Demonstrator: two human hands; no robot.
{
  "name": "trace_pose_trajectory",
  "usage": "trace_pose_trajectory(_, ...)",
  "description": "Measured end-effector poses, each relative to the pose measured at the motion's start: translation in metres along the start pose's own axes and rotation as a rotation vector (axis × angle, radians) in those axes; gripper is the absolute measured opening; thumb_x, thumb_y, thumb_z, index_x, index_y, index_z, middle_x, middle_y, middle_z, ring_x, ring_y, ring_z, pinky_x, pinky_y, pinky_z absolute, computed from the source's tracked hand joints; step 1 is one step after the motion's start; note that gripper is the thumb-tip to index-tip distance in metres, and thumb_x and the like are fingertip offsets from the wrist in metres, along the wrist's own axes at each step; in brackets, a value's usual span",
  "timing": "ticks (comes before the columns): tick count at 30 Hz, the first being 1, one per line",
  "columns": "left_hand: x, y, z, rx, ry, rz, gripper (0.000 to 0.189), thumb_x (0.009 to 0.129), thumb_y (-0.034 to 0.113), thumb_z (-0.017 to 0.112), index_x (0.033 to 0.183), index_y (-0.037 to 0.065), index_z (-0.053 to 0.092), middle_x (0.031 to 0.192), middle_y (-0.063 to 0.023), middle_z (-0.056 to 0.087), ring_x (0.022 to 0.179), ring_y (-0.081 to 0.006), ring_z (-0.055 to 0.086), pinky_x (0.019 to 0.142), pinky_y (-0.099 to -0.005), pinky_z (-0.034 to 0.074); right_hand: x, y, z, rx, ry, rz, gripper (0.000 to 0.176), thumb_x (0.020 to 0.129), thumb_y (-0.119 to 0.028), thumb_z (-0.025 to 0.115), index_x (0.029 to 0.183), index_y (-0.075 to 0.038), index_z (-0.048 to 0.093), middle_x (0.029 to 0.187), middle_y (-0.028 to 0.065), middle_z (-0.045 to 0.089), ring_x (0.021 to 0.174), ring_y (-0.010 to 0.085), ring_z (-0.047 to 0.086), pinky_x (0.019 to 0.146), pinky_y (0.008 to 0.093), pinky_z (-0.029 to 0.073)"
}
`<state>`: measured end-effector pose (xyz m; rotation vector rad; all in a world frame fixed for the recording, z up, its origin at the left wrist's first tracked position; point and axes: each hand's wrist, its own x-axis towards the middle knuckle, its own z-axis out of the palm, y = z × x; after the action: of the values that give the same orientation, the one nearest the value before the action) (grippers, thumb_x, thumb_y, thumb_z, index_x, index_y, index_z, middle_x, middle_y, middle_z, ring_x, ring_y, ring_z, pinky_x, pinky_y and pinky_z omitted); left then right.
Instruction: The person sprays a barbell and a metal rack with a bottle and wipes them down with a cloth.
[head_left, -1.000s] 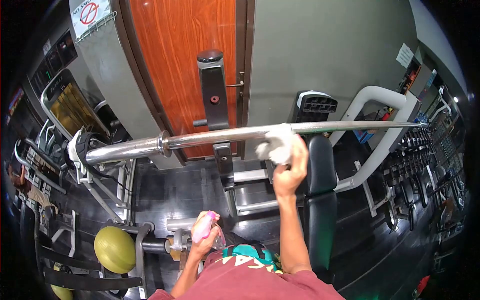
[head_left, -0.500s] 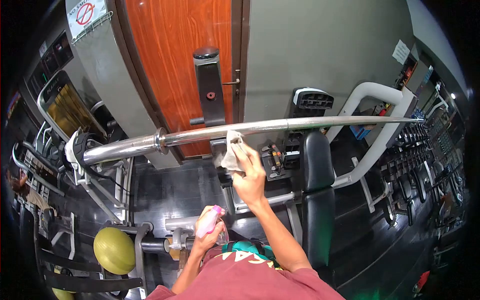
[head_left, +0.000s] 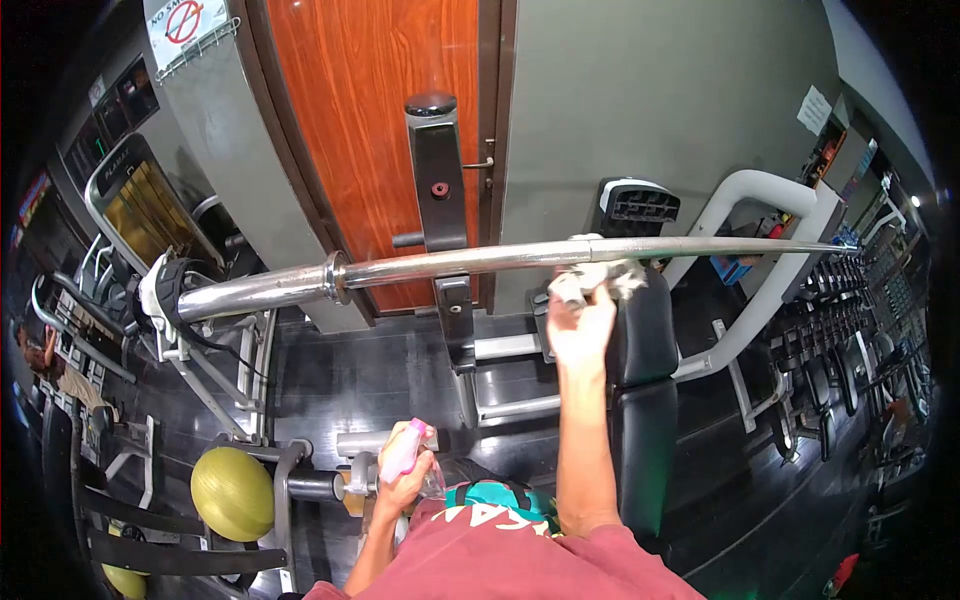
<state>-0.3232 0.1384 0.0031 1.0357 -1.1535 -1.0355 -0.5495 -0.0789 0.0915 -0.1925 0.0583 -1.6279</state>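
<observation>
A long shiny metal bar (head_left: 450, 263) runs across the view, its thick sleeve end at the left. My right hand (head_left: 582, 330) grips a pale cloth (head_left: 600, 280) against the underside of the bar, right of its middle; hand and cloth are somewhat blurred. Lower down, close to my body, my left hand (head_left: 405, 470) is wrapped round a spray bottle (head_left: 403, 450) with a pink top. That bottle is away from the bar.
A black padded bench (head_left: 642, 430) stands beside my right arm. At the lower left, a yellow-green ball (head_left: 232, 494) rests by a metal frame. Behind the bar are a wooden door (head_left: 385, 80) and black upright (head_left: 437, 190). Dumbbell racks (head_left: 820, 330) line the right; a person (head_left: 75, 380) is far left.
My right hand and the cloth have moved right along the bar. My left hand still holds the bottle, and the whole view has shifted slightly.
</observation>
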Motion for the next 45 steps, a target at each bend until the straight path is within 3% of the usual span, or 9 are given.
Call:
trace_pose_trajectory(2,0.005,0.002,0.002,0.042,-0.008,0.035,0.028,0.081,-0.01,0.055,0.108,-0.006,0.056,0.106,-0.0097,0.053,0.068,-0.013,0.06,0.062,-0.0266,0.052,-0.028,0.03,0.026,-0.189,0.303,0.188,0.021,0.096,-0.024,0.05,0.1,-0.005,0.058,0.084,0.0067,0.061,0.063,0.0189,0.059,0.058,0.0283,0.053)
trace_pose_trajectory(8,0.008,0.009,0.008,0.09,-0.014,0.058,0.027,0.081,-0.01,0.054,0.108,-0.006,0.054,0.105,-0.0106,0.053,0.069,-0.0138,0.06,0.062,-0.0269,0.051,-0.039,0.051,-0.001,-0.155,-0.095,0.439,0.023,0.096,-0.013,0.046,0.117,-0.005,0.052,0.111,0.0103,0.061,0.102,0.0218,0.061,0.094,0.0381,0.049)
trace_pose_trajectory(12,0.008,0.008,0.009,0.129,-0.047,0.072,0.026,0.082,-0.01,0.053,0.108,-0.007,0.052,0.106,-0.0118,0.052,0.07,-0.0151,0.06,0.062,-0.0274,0.051,-0.013,0.011,-0.026,-0.86,-0.207,-0.085,0.022,0.092,-0.016,0.049,0.107,-0.002,0.058,0.1,0.0115,0.064,0.095,0.024,0.063,0.09,0.0388,0.051)
trace_pose_trajectory(14,0.007,0.004,0.004,0.164,-0.057,0.081,0.026,0.082,-0.01,0.053,0.108,-0.007,0.052,0.106,-0.0118,0.052,0.07,-0.0151,0.06,0.062,-0.0275,0.051,-0.003,-0.026,-0.016,-0.066,-0.072,0.142,0.017,0.091,-0.013,0.053,0.103,-0.002,0.058,0.1,0.0118,0.064,0.093,0.023,0.063,0.088,0.0368,0.053)
trace_pose_trajectory(21,0.013,0.003,0.003,0.186,-0.076,0.053,0.025,0.083,-0.009,0.053,0.108,-0.006,0.052,0.105,-0.0116,0.052,0.07,-0.0152,0.06,0.061,-0.0271,0.051,-0.013,0.007,-0.007,-0.205,0.147,0.166,0.025,0.094,-0.021,0.041,0.106,-0.005,0.056,0.091,0.0103,0.06,0.078,0.023,0.064,0.063,0.0355,0.058)
trace_pose_trajectory(28,0.02,0.003,0.006,0.139,-0.024,0.059,0.027,0.08,-0.009,0.057,0.107,-0.006,0.058,0.104,-0.0099,0.054,0.067,-0.0119,0.06,0.061,-0.0256,0.051,-0.058,0.03,-0.004,-0.538,0.025,0.248,0.035,0.099,-0.025,0.044,0.126,-0.003,0.05,0.124,0.009,0.057,0.118,0.0205,0.052,0.101,0.0349,0.042)
trace_pose_trajectory(36,0.016,0.0,-0.005,0.152,0.013,0.024,0.027,0.08,-0.009,0.057,0.107,-0.006,0.057,0.105,-0.0103,0.055,0.067,-0.0125,0.06,0.062,-0.0259,0.051,-0.034,-0.028,0.018,-1.124,0.109,-1.002,0.041,0.093,-0.01,0.057,0.13,0.001,0.042,0.129,0.0164,0.049,0.116,0.0278,0.053,0.099,0.0412,0.042)
trace_pose_trajectory(40,0.02,0.001,-0.005,0.173,0.002,0.026,0.027,0.08,-0.01,0.056,0.107,-0.006,0.057,0.104,-0.0098,0.054,0.068,-0.0124,0.06,0.062,-0.0259,0.051,-0.012,-0.032,0.058,-2.425,-0.138,-1.012,0.054,0.083,-0.017,0.068,0.132,-0.009,0.048,0.136,0.0174,0.043,0.129,0.0351,0.037,0.107,0.0458,0.032)
trace_pose_trajectory(45,0.028,0.003,-0.002,0.107,0.005,0.024,0.028,0.081,-0.009,0.057,0.108,-0.005,0.056,0.103,-0.0083,0.055,0.069,-0.0116,0.06,0.063,-0.0258,0.051,-0.018,-0.047,0.061,-2.268,-0.305,-0.828,0.056,0.088,-0.015,0.058,0.141,-0.009,0.041,0.14,0.0177,0.041,0.132,0.0349,0.037,0.112,0.0448,0.027)
